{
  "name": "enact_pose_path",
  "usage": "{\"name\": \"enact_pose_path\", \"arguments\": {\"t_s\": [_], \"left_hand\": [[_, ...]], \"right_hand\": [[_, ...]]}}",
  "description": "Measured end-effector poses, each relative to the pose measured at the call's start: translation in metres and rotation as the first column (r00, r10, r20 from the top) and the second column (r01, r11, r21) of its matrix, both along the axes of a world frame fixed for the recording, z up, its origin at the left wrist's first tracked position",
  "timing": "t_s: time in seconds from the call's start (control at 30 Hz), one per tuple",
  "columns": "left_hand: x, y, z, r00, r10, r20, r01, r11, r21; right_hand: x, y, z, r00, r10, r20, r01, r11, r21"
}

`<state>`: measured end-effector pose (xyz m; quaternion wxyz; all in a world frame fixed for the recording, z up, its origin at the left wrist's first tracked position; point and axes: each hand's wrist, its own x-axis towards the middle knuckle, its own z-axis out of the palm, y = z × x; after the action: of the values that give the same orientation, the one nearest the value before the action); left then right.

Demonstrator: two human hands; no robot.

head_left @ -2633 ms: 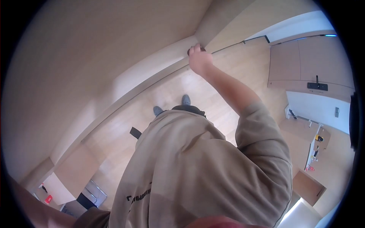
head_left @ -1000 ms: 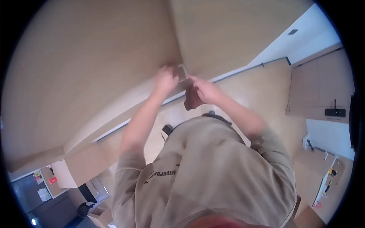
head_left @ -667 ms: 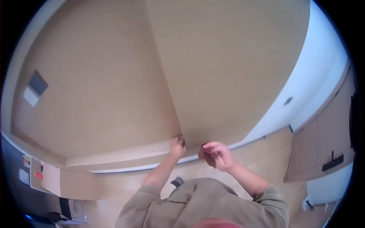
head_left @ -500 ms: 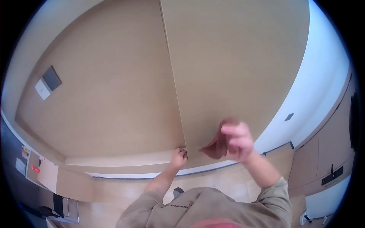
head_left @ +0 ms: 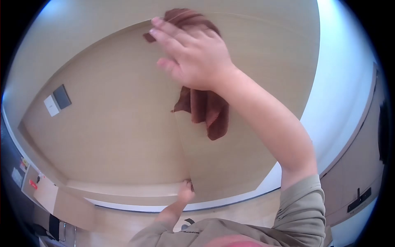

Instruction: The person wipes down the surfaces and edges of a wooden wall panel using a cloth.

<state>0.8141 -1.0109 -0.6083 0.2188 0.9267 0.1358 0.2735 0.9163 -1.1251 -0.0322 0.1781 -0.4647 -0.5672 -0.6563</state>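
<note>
Brown cloth up high, loose folds dangling over the panel!

And here is the brown cloth (head_left: pixel 210 113), bunched behind the right hand (head_left: pixel 199 57) at the upper part of the big wooden panel (head_left: pixel 255 88), its folds dropping below the palm. That right grip shows fingers stretched and apart; whether it pinches the fabric, I cannot tell. Down at the panel's lower corner, the left hand (head_left: pixel 186 192) has its fingers bent against the edge, but what they clamp is too small to read.

Danger spots? A weak hold could let the cloth slip, for its tail hangs free. Those folds could snag on the panel's edge, and if the panel swings, the left fingertips could get nipped at that corner.

What's in the way? The bare right forearm (head_left: pixel 267 115) cuts across the panel and hides part of it. Left of the panel, a dark plate (head_left: pixel 62 96) sits beside a white plate (head_left: pixel 51 106); far right of it, a door handle (head_left: pixel 359 200); low and far left, a small red item (head_left: pixel 33 184).
</note>
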Motion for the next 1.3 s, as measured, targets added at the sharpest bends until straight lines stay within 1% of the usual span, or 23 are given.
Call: {"name": "enact_pose_path", "arguments": {"t_s": [0.1, 0.2, 0.3, 0.4, 0.43, 0.47, 0.5, 0.53, 0.57, 0.63, 0.67, 0.77, 0.87, 0.93, 0.97, 1.03, 1.07, 1.13, 1.17, 1.23, 1.27, 1.3], "left_hand": [[0.004, 0.012, -0.014, 0.99, -0.001, -0.141, 0.01, 0.998, 0.064], [0.006, 0.01, -0.008, 0.974, -0.005, -0.225, 0.022, 0.997, 0.076], [0.008, 0.01, -0.001, 0.967, -0.034, -0.253, 0.044, 0.998, 0.033], [0.012, 0.01, -0.013, 0.943, -0.034, -0.33, 0.07, 0.993, 0.097], [0.012, 0.009, -0.018, 0.944, -0.045, -0.326, 0.085, 0.99, 0.109], [0.011, 0.007, -0.02, 0.947, -0.055, -0.318, 0.099, 0.987, 0.125], [0.013, 0.008, -0.02, 0.947, -0.064, -0.314, 0.114, 0.983, 0.143], [0.009, 0.009, -0.009, 0.933, -0.087, -0.351, 0.147, 0.978, 0.149], [0.008, 0.008, -0.005, 0.928, -0.078, -0.364, 0.145, 0.976, 0.16], [0.004, 0.008, -0.001, 0.916, -0.057, -0.398, 0.14, 0.973, 0.184], [0.0, 0.006, 0.001, 0.913, -0.044, -0.405, 0.136, 0.97, 0.2], [0.002, 0.008, 0.005, 0.915, -0.022, -0.404, 0.127, 0.964, 0.235], [0.004, 0.011, -0.005, 0.931, -0.028, -0.364, 0.118, 0.966, 0.228], [0.002, 0.015, -0.018, 0.948, -0.027, -0.316, 0.102, 0.97, 0.22], [0.001, 0.016, -0.017, 0.938, -0.042, -0.344, 0.117, 0.973, 0.201], [0.002, 0.018, -0.011, 0.916, -0.076, -0.393, 0.148, 0.976, 0.157], [0.003, 0.02, -0.013, 0.929, -0.083, -0.361, 0.164, 0.966, 0.201], [0.0, 0.024, -0.027, 0.946, -0.107, -0.306, 0.197, 0.94, 0.279], [-0.008, 0.016, -0.017, 0.949, -0.167, -0.267, 0.229, 0.948, 0.222], [-0.013, 0.022, 0.01, 0.951, -0.266, -0.159, 0.285, 0.952, 0.114], [-0.013, 0.024, 0.01, 0.943, -0.283, -0.175, 0.298, 0.953, 0.061], [-0.011, 0.024, 0.01, 0.937, -0.297, -0.185, 0.304, 0.953, 0.009]], "right_hand": [[0.017, -0.034, 0.0, 0.952, -0.219, -0.215, 0.237, 0.969, 0.065], [0.046, -0.073, 0.0, 0.95, -0.27, -0.155, 0.298, 0.932, 0.206], [0.045, -0.064, 0.002, 0.96, -0.274, -0.053, 0.276, 0.906, 0.319], [0.036, -0.06, -0.003, 0.959, -0.252, -0.126, 0.278, 0.92, 0.276], [0.032, -0.055, -0.002, 0.958, -0.245, -0.148, 0.277, 0.922, 0.27], [0.032, -0.045, 0.0, 0.969, -0.233, -0.077, 0.245, 0.917, 0.314], [0.028, -0.033, -0.002, 0.976, -0.217, -0.027, 0.214, 0.922, 0.322], [0.013, -0.021, -0.004, 0.978, -0.196, -0.076, 0.209, 0.948, 0.242], [-0.002, -0.011, -0.006, 0.976, -0.178, -0.129, 0.198, 0.967, 0.16], [-0.016, 0.01, -0.006, 0.992, -0.116, -0.052, 0.121, 0.985, 0.119], [-0.019, 0.016, -0.008, 0.993, -0.118, -0.025, 0.12, 0.985, 0.122], [-0.008, 0.016, -0.007, 0.997, -0.027, -0.067, 0.035, 0.994, 0.107], [0.01, -0.021, -0.005, 0.959, -0.181, -0.218, 0.217, 0.964, 0.152], [0.031, -0.049, -0.007, 0.931, -0.257, -0.26, 0.322, 0.913, 0.25], [0.041, -0.059, -0.007, 0.915, -0.29, -0.28, 0.371, 0.879, 0.299], [0.052, -0.065, -0.008, 0.929, -0.303, -0.211, 0.363, 0.855, 0.371], [0.055, -0.066, -0.006, 0.934, -0.313, -0.174, 0.357, 0.843, 0.403], [0.057, -0.063, -0.004, 0.937, -0.282, -0.207, 0.341, 0.869, 0.359], [0.054, -0.066, -0.008, 0.936, -0.267, -0.229, 0.333, 0.883, 0.332], [0.04, -0.05, -0.01, 0.915, -0.321, -0.244, 0.386, 0.872, 0.301], [0.033, -0.044, -0.009, 0.907, -0.34, -0.25, 0.405, 0.867, 0.291], [0.027, -0.035, -0.007, 0.928, -0.311, -0.203, 0.358, 0.896, 0.262]]}}
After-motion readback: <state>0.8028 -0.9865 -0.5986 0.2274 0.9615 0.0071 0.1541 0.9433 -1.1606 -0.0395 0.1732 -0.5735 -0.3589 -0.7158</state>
